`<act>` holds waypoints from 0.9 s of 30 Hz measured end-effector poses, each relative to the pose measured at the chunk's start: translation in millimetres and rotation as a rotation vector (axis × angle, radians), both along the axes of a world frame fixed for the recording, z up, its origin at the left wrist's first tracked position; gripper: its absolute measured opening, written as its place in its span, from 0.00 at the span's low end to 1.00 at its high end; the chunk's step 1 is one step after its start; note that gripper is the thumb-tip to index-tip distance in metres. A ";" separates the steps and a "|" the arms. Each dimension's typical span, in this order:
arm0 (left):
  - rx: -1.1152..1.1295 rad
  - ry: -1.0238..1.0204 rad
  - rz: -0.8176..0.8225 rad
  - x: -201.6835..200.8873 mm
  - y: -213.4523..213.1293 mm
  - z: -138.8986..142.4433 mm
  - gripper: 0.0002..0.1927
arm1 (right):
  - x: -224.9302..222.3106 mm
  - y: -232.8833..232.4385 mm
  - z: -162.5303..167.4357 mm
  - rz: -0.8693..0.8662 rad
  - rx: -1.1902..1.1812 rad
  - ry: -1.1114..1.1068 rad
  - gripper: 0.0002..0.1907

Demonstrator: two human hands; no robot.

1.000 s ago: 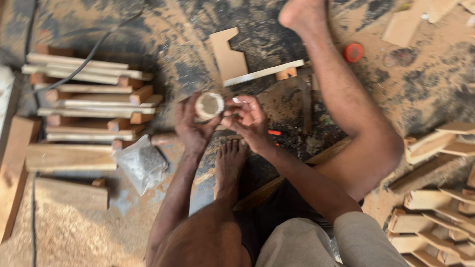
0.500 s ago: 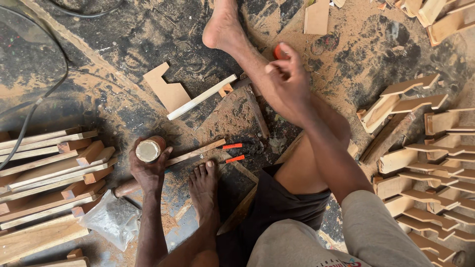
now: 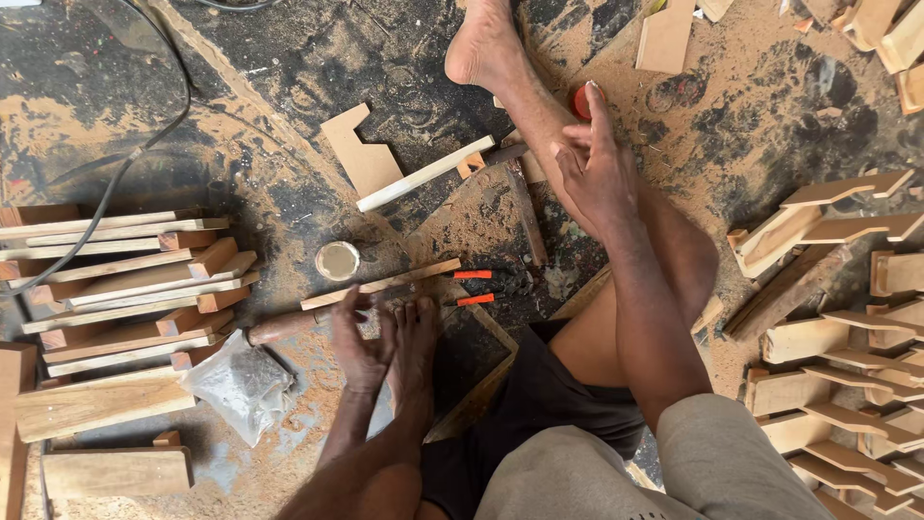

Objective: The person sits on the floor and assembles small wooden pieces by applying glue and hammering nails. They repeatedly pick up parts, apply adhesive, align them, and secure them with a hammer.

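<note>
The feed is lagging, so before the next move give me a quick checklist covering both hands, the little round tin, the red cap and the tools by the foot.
1. Left hand free: ok. It is open, holds nothing, and hovers by the wooden-handled tool.
2. Right hand free: ok. It is open, with fingers stretched toward the red cap.
3. Finger touching the red cap: cannot tell.
4. Small round tin stable: ok. It stands upright on the floor with no lid, apart from both hands.
5. Orange-handled pliers in reach: ok, probably. They lie untouched by the toes.
6. Red cap fully exposed: not ok. It is partly hidden behind the leg.
</note>
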State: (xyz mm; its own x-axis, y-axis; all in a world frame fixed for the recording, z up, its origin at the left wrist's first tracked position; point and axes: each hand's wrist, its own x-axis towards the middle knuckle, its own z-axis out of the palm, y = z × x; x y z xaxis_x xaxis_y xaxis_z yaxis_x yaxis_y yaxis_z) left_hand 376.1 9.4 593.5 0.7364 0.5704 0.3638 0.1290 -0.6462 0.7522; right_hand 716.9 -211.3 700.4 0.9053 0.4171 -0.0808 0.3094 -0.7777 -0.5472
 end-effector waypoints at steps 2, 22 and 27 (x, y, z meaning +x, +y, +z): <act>-0.029 0.014 -0.025 2.4 -20.0 -2.5 0.26 | -5.7 0.4 3.3 -0.020 -0.007 0.070 0.44; -0.068 0.293 -0.269 -3.0 -54.9 -8.5 0.17 | -17.7 19.2 6.2 0.022 -0.045 -0.183 0.42; -0.038 0.323 -0.264 8.4 -51.6 -6.8 0.19 | -21.5 38.0 0.0 0.063 -0.319 0.025 0.46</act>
